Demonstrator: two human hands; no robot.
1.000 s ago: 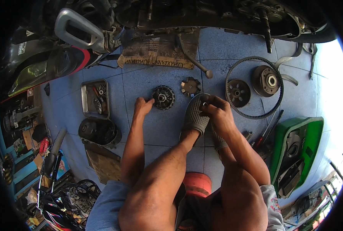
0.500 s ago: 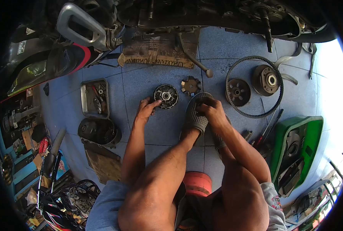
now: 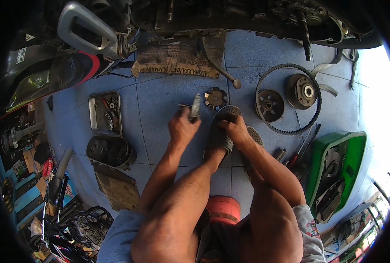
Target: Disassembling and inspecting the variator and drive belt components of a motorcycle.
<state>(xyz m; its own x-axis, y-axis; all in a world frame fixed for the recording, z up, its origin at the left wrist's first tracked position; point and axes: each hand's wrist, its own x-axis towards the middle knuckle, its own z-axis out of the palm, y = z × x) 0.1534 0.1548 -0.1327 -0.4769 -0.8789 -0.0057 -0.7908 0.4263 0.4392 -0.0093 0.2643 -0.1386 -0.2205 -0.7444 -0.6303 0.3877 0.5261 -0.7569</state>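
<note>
My left hand (image 3: 182, 128) grips a round metal variator (image 3: 196, 106), lifted off the floor and tipped on edge, so that its ribbed rim shows side-on. Just right of it a dark star-shaped ramp plate (image 3: 216, 98) lies flat on the tiles. My right hand (image 3: 235, 130) is closed above the toe of my grey perforated clog (image 3: 221, 139). Whatever its fingers pinch, if anything, is hidden.
A drive belt (image 3: 287, 66) loops round a clutch drum (image 3: 270, 105), beside a clutch pulley (image 3: 301, 91). A green bin (image 3: 360, 153) of parts stands right, a metal tray (image 3: 105, 113) left. The scooter's kickstand (image 3: 223, 72) juts out ahead, over cardboard (image 3: 164, 57).
My left hand has picked the variator up from the floor and turned it on edge, moving slightly right. My right hand stays over the clog, a little lower.
</note>
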